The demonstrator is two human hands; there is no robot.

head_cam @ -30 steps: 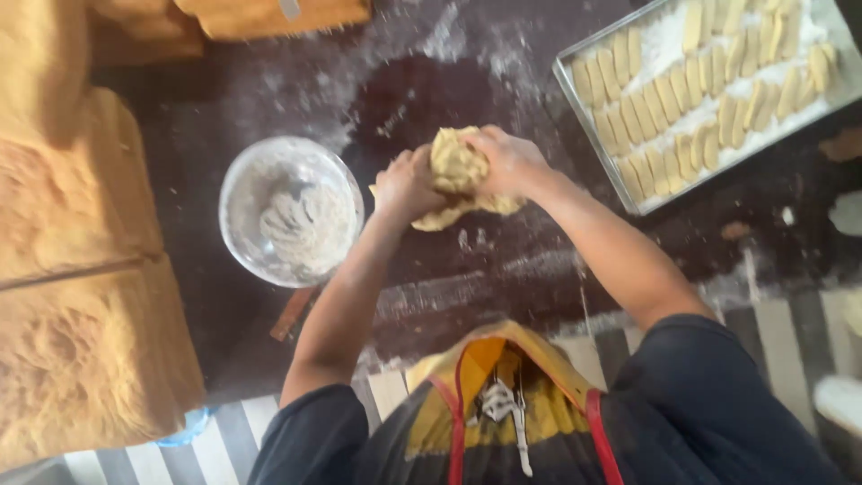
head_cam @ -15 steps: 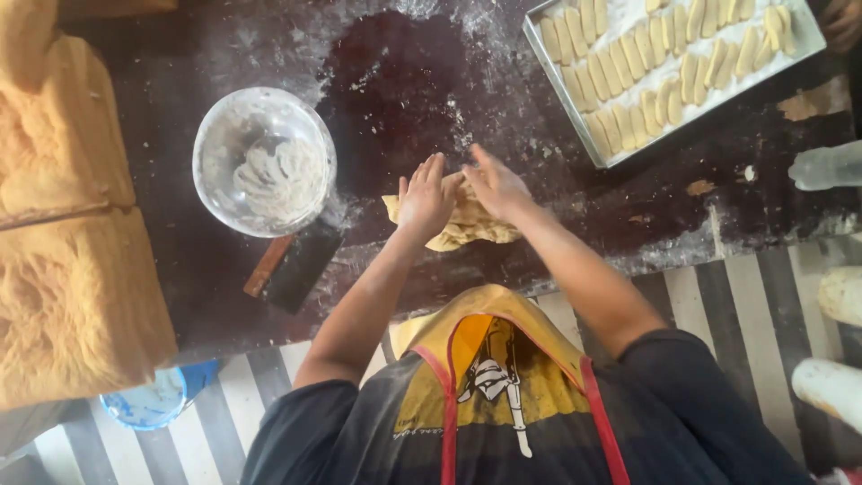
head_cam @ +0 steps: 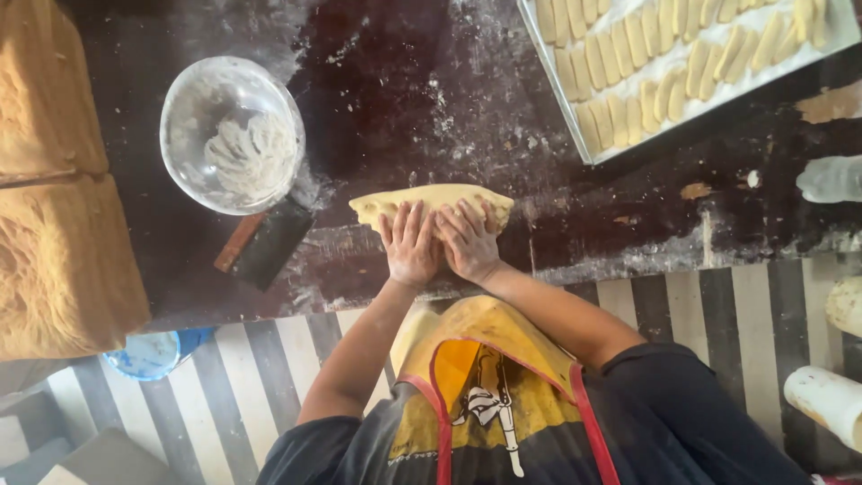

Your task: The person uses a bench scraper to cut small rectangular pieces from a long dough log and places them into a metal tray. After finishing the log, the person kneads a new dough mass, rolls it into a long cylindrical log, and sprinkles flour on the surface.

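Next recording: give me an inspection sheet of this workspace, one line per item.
Surface: dark worktable, dusted with flour.
Job's things: pale dough piece, flattened on the table.
Clutter: bowl of flour; dark scraper; tray of shaped dough sticks; big dough slabs at the table's edge.
Grippers: left hand and right hand side by side, fingers flat, pressing the dough's near edge.
Cables: nothing seen.
Surroundings: striped floor; blue container below the table.

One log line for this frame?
left hand flat on dough | right hand flat on dough | bowl left | tray right
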